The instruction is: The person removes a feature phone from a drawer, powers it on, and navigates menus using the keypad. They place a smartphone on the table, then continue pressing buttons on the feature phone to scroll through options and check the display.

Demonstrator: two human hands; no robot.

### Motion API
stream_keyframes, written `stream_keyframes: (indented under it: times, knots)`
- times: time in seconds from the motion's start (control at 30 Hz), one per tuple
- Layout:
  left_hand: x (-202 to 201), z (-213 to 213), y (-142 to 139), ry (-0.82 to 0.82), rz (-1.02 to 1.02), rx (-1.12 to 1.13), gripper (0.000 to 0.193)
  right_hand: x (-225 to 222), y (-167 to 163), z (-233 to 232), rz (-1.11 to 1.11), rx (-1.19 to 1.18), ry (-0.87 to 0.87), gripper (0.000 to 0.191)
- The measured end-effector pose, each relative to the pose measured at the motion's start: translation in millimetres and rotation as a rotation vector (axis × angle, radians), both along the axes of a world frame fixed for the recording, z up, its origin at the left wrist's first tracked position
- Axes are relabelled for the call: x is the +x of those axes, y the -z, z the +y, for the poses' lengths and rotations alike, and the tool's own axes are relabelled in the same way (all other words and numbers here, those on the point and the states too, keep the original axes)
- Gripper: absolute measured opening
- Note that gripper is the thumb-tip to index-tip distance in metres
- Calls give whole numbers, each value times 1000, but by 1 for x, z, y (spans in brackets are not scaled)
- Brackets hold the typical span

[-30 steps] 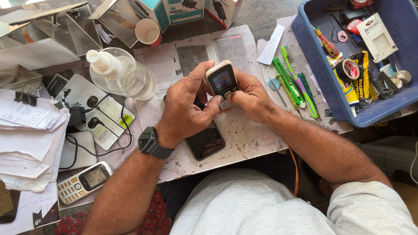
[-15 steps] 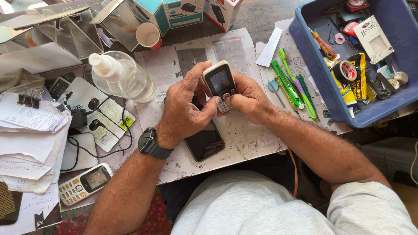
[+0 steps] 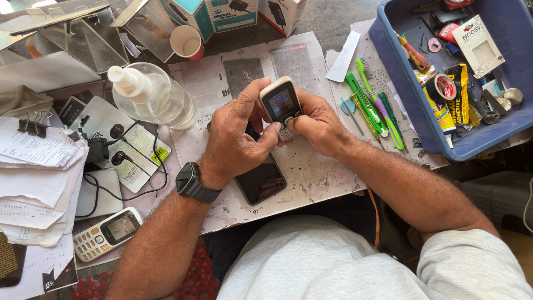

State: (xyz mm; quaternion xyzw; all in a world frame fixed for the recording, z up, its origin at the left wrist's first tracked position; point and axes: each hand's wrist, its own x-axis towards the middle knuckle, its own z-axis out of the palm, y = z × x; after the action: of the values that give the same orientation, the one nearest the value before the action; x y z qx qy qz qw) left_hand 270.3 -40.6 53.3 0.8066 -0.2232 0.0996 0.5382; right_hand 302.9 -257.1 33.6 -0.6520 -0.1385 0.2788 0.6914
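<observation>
Both my hands hold a small white keypad phone [image 3: 280,103] upright over the table, its little screen lit with coloured icons. My left hand [image 3: 236,136] wraps its left side, thumb across the lower part. My right hand [image 3: 316,125] grips the right side, thumb on the keypad. A dark watch [image 3: 194,183] is on my left wrist. Under my hands a black smartphone [image 3: 261,180] lies flat on newspaper [image 3: 311,172].
A clear spray bottle [image 3: 147,94] lies left of my hands. Another white keypad phone [image 3: 105,233], earphones [image 3: 116,144] and clipped papers [image 3: 33,161] fill the left. Green tools [image 3: 369,103] lie to the right beside a blue bin [image 3: 411,111] of tools and tape. A paper cup [image 3: 187,41] and boxes stand behind.
The small phone's screen has lit up with coloured icons. My hands stay in place around it.
</observation>
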Motion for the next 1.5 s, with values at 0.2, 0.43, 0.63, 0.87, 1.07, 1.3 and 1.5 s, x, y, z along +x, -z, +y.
stream_keyframes:
  times: [0.2,0.43,0.63,0.87,1.07,1.3,1.5]
  knots:
    - [2,2,3,15,-4,-21,74,1,-3,0,39,18,-33,52]
    - [1,2,1,17,2,-32,73,1,-2,0,-12,13,-42,53]
    - [0,1,0,10,-27,-17,71,0,-3,-1,-40,-2,-22,50]
    - [0,0,0,-1,-49,11,71,0,-2,2,15,6,20,53]
    - [2,0,2,13,-17,-10,71,0,0,3,12,9,26,55]
    - [2,2,4,32,-8,-17,73,1,2,-2,-68,-53,-17,52]
    - [2,3,1,22,40,-42,72,1,1,1,-28,9,-31,58]
